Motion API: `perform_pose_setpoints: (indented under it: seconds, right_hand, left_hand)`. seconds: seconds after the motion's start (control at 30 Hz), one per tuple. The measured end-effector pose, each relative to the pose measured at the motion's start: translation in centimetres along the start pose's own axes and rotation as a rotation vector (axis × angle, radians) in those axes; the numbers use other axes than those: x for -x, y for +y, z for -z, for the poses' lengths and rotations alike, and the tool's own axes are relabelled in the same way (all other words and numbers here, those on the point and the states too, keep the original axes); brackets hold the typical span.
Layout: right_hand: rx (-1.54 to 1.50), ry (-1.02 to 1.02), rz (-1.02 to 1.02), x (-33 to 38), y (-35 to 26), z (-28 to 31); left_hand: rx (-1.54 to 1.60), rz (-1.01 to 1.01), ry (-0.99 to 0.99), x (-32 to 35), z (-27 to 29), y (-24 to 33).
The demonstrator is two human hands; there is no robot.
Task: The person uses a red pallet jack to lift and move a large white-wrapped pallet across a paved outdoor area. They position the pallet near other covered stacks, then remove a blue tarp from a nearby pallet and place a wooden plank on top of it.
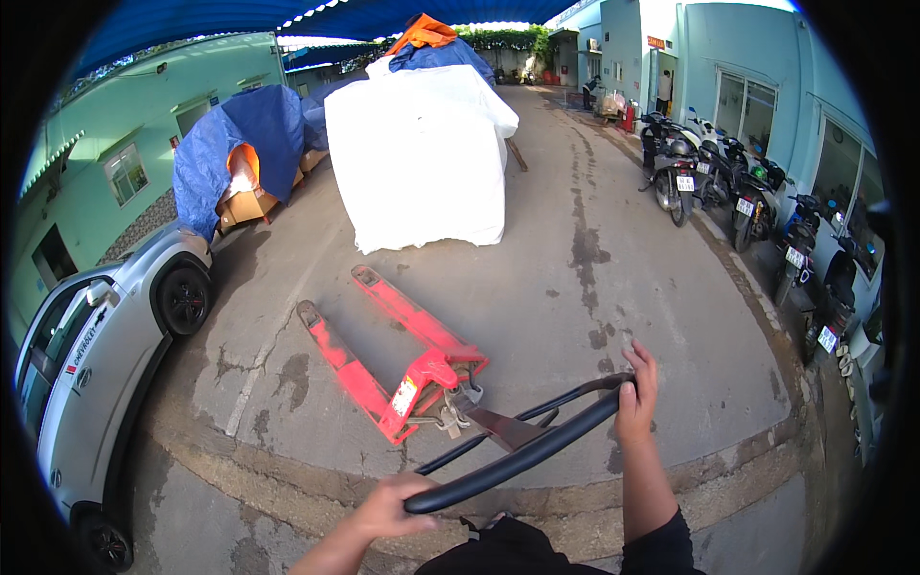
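1. At the lower centre, the left hand (391, 508) is closed round the left end of a black handle (527, 462); the right hand (634, 402) lies against its other end, fingers (645, 362) extended;
2. Left of centre, a red pallet jack (429, 370) stands on the ground (690, 335); its forks (350, 369) point upper left;
3. Upper centre, a white-covered pile (422, 153); left edge, a silver car (129, 326).

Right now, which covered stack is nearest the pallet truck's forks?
The white stack, just beyond the red forks; the blue stack by the car is farther off.
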State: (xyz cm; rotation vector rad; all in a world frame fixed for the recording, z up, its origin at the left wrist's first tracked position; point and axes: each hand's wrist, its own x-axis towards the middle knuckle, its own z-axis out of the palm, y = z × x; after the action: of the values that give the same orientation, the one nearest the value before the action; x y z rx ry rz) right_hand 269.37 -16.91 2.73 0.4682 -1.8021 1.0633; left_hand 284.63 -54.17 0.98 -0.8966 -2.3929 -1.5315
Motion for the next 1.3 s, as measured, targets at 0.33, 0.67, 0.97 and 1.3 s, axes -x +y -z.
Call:
perform_pose_setpoints:
  seconds: [0.33,0.67,0.97,1.3]
  right_hand:
    - [-0.260,-0.397,-0.103,10.4,-18.9,11.6]
    - [-0.403,-0.356,-0.099,0.2,-15.3,8.3]
    - [-1.035,-0.548,0.172,-2.8,-7.4,7.0]
    - [-1.092,-0.580,0.215,-3.6,-5.8,2.5]
  left_hand:
    - [-0.050,0.172,0.777,17.5,2.1,7.9]
    - [-0.334,0.200,1.025,14.3,-1.0,12.6]
    - [-1.053,0.478,1.433,15.4,-29.1,29.9]
    - [-1.522,0.466,1.376,7.6,-33.3,31.1]
